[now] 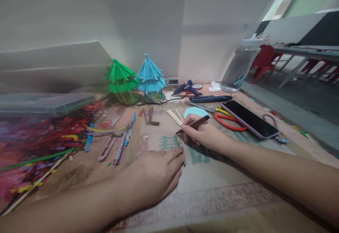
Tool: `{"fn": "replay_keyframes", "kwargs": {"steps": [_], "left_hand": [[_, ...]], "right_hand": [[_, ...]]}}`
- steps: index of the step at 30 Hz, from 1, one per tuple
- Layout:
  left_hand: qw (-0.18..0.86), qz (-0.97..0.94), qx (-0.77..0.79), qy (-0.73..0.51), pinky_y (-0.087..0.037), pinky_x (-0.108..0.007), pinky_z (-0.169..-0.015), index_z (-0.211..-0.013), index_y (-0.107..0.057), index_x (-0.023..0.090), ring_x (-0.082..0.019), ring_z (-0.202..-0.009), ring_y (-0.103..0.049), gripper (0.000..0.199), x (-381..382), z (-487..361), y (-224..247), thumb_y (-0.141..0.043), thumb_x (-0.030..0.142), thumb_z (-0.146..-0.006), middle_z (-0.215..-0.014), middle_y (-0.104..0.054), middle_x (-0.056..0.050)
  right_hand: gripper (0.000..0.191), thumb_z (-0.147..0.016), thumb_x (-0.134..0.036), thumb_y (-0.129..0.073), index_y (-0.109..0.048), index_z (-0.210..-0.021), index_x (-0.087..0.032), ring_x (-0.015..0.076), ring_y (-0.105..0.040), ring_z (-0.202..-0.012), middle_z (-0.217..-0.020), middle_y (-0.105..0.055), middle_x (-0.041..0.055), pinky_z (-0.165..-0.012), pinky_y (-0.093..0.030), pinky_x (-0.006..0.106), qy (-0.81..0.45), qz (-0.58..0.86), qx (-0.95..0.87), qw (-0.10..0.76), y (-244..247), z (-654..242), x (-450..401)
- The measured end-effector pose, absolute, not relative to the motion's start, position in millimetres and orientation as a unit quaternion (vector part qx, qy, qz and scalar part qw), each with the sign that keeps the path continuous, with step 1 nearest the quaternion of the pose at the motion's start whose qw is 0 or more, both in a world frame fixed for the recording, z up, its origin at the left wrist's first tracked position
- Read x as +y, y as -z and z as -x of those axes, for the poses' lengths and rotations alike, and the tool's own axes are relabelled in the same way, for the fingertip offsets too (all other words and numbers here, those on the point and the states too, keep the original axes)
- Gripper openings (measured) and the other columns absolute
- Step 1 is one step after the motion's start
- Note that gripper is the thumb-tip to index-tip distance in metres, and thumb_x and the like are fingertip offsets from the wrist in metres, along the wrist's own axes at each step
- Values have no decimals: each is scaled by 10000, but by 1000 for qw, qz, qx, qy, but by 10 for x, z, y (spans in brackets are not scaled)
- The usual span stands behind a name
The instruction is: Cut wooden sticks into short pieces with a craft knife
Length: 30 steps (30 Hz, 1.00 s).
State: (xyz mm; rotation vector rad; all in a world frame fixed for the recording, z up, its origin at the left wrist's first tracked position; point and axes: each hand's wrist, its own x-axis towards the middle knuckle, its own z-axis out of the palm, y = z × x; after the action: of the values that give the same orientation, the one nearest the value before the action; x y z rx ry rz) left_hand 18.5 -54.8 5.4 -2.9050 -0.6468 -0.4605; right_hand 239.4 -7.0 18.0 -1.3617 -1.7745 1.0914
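Model huts [149,71] and a glue gun [187,88] line the surface's [159,211] far edge; your right hand [200,132] grips a marker [198,121], your left hand [160,169] a brownish stick [178,140].

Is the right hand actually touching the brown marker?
Touching. The head view shows the right hand closed around the brown marker, its barrel gripped near the tip.

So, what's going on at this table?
A person is working with a brown marker in the right hand, its tip at the far end of a thin stick. The left hand rests over that stick. Beyond lie plain sticks and brown sticks; a green tower and a blue tower stand farther back.
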Motion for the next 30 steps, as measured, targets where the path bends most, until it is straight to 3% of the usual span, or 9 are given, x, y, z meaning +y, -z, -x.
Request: {"fn": "replay_keyframes", "kwargs": {"steps": [22, 30], "left_hand": [[76, 963, -215, 145, -649, -387, -717, -1240, -636, 120, -244, -919, -757, 333, -546, -194, -76, -415, 249, -1027, -1336, -684, -119], [78, 963, -210, 149, -648, -394, -710, -1205, -655, 111, -257, -942, -754, 319, -550, -187, -85, -430, 242, -1020, -1301, -701, -134]], "right_hand": [[143, -904, -265, -591, -509, -804, -205, 96, -519, -501, -568, -643, -28, -479, -374, 210, -435, 490, -693, 301, -197, -2422, -84], [151, -895, -282, -588, -489, -804, -214, 94, -493, -452, -551, -625, -36, -435, -345, 206, -437, 501, -682, 305, -222, -2407, -98]]}}
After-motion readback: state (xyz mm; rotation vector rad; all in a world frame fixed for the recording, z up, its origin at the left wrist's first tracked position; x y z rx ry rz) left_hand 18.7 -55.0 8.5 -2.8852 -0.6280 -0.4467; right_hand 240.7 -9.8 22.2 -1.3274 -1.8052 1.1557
